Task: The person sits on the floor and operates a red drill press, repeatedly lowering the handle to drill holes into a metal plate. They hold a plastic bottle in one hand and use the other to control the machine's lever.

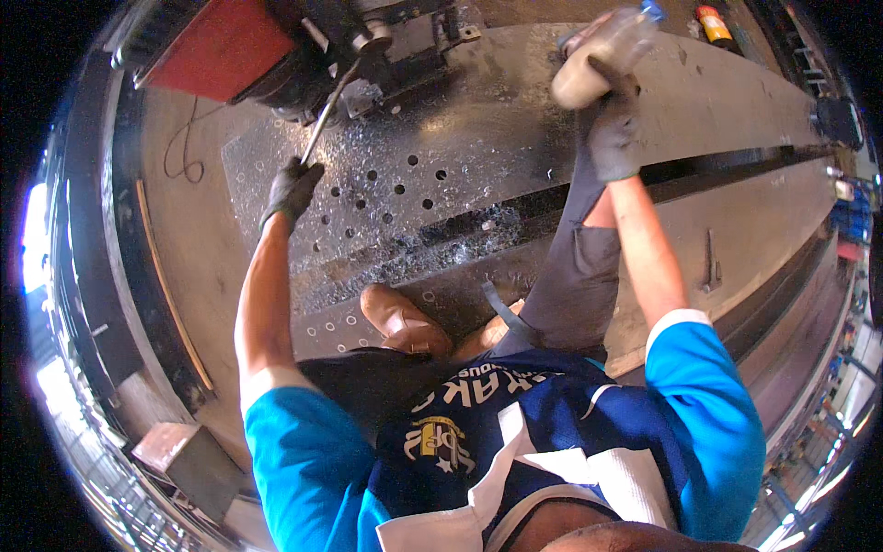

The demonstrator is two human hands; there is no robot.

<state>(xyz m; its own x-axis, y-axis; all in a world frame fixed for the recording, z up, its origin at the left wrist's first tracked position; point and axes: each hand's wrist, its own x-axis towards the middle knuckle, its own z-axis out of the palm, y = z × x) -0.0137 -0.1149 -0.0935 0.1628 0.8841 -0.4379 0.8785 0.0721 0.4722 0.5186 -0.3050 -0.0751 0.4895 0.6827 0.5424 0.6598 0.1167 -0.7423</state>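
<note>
My left hand [294,191], in a dark glove, is closed around the lower end of a metal lever [329,112]. That lever slants up to the hub of a red and black drilling machine [225,51] standing on the steel plate [276,184]. To the right, my gloved right hand [614,138] grips a clear plastic bottle [578,83] with milky liquid inside and a blue cap. The bottle is tilted, held above the plate and apart from the machine; motion blurs it a little. Several round holes and many shiny metal shavings mark the plate below the machine.
An orange and black container [714,26] stands at the far right. A brown shoe [405,322] rests by the plate's near side. Long steel beams [727,230] run off to the right. A thin cable [189,170] curls at left, near a long narrow strip [170,281].
</note>
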